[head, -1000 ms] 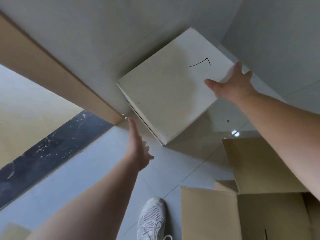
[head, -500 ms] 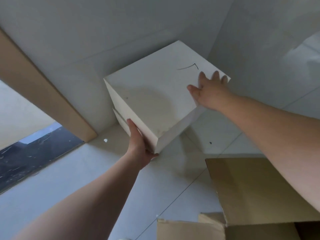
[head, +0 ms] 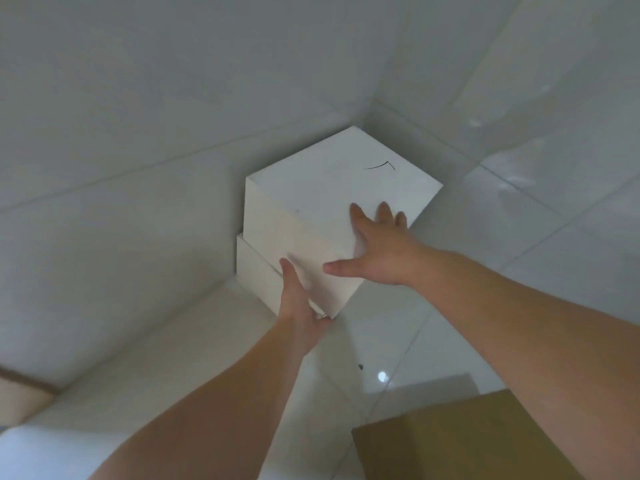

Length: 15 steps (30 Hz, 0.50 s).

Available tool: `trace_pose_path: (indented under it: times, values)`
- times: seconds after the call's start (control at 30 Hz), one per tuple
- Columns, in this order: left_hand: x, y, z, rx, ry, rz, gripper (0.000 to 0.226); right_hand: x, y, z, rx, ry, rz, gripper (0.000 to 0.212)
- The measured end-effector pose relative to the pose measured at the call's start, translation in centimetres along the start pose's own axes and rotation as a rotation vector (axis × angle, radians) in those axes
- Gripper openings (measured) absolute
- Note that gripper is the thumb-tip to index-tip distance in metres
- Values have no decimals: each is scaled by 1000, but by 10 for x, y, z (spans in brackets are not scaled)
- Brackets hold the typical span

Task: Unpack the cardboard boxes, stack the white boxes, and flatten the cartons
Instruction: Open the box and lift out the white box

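Fingers [head: 384,211] flat on upper white box [head: 332,202], stacked on lower white box [head: 258,271].

Tiled corner of a pale room

A glossy white tiled floor [head: 398,344] runs from the near edge to the far corner, its thin grout lines crossing at angles. A small bright spot of reflected light [head: 382,376] sits on the floor near the middle right, with a tiny dark speck [head: 360,367] just left of it. The left wall [head: 138,133] and the right wall [head: 519,64] are pale grey-white and meet at the far corner. At the near left edge, a tan strip [head: 20,393] shows at the base of the left wall, blurred.
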State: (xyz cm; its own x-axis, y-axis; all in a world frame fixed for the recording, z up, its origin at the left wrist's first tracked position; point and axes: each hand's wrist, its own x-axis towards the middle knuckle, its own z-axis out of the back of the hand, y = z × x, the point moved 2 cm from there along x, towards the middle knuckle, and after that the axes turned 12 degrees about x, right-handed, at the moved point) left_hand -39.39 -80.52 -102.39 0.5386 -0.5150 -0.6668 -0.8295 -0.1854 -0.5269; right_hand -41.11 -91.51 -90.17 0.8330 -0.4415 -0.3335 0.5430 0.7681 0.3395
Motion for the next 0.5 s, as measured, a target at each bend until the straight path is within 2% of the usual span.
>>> trace_pose_path:
  times: [0.17,0.33,0.4,0.5]
  values:
    - [35,-6,-17,5,159,36,86,25,-15,10,-26,-104,-10,107]
    - [51,-3,-34,47,85,86,100,38,-8,2,31,-188,-32,103]
    - [54,0,-32,13,79,64,93,39,-6,0,45,-221,-29,102]
    - [49,15,-26,47,30,-53,70,37,-7,-1,66,-229,-29,102]
